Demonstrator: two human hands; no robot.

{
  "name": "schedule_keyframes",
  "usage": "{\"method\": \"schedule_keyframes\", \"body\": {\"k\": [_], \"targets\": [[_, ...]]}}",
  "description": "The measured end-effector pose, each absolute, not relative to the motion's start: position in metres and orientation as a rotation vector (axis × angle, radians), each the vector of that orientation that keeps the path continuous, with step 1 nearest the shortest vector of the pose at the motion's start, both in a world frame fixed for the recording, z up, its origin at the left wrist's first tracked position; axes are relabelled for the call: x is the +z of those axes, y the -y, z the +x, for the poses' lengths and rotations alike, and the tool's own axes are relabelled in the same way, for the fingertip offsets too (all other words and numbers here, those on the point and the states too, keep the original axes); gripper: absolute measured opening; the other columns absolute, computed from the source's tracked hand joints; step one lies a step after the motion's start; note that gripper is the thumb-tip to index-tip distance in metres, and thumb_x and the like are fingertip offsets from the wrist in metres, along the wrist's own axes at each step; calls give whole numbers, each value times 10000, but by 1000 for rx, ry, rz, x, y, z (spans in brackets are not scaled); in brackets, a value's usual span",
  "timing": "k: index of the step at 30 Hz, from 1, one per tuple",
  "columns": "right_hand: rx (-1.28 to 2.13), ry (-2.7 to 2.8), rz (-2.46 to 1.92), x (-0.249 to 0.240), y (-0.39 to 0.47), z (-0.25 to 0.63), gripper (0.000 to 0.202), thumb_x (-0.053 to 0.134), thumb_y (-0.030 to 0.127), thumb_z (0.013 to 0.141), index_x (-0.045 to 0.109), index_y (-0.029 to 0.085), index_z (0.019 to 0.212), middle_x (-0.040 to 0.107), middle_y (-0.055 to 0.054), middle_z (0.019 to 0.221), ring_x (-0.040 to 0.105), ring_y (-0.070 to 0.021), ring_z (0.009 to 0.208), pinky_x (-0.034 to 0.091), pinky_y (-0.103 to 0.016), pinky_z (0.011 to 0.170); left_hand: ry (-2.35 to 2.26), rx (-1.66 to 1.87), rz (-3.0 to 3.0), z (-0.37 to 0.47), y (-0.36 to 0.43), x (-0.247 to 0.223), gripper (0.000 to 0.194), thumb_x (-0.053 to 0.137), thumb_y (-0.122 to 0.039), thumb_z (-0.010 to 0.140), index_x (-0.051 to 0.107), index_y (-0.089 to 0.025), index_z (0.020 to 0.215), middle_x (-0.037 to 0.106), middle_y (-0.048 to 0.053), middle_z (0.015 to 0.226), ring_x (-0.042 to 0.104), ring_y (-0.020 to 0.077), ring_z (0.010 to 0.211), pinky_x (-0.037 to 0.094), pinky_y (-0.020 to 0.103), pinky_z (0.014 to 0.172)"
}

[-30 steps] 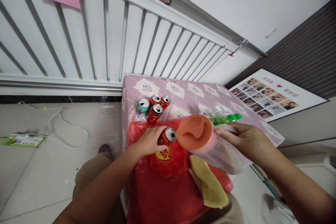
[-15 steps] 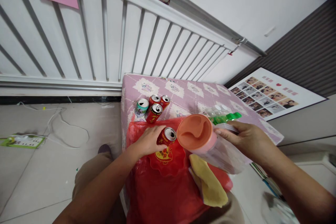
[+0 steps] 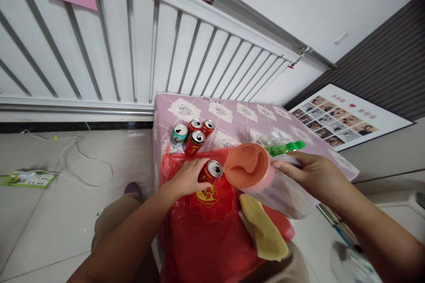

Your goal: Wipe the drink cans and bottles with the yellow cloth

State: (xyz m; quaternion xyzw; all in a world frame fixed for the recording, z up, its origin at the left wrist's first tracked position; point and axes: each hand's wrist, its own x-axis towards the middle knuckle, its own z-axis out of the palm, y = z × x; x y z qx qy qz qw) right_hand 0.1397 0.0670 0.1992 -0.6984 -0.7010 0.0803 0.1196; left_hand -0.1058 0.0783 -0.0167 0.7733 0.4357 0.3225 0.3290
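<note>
My left hand (image 3: 191,177) is wrapped round an opened red drink can (image 3: 212,173), held above a red scalloped tray (image 3: 215,205) with a yellow print. In my right hand (image 3: 307,170) is the handle of a clear plastic pitcher (image 3: 282,196) with an orange lid (image 3: 247,166). The pitcher is tilted to the left, its lid close beside the can's top. Whether liquid flows between them I cannot make out. Behind the left hand stand several opened cans: red ones (image 3: 194,142) and one green-and-white can (image 3: 178,136).
A red plastic sheet (image 3: 206,247) covers the near part of a table with a purple floral cloth (image 3: 229,110). A yellow cloth (image 3: 264,230) lies at its near right. Behind the pitcher is a green plastic item (image 3: 287,147). A power strip (image 3: 31,178) lies on the floor.
Almost nothing differs. Both hands keep their hold on the can and the pitcher, and the view has shifted very slightly.
</note>
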Motion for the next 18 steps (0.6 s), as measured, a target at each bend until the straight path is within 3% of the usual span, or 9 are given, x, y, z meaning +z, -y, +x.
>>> {"method": "schedule_keyframes", "body": {"k": [18], "targets": [[232,2054,-2086,199,-68,143,750,514,924,588,656,189,636,496,-14,520,413,-158,513,337,-304,462,-1130,861,2013,-106,-79,-19,764,751,-330,734,409,-244,1411,535,110,1432,519,344,1282,413,493,1076]]}}
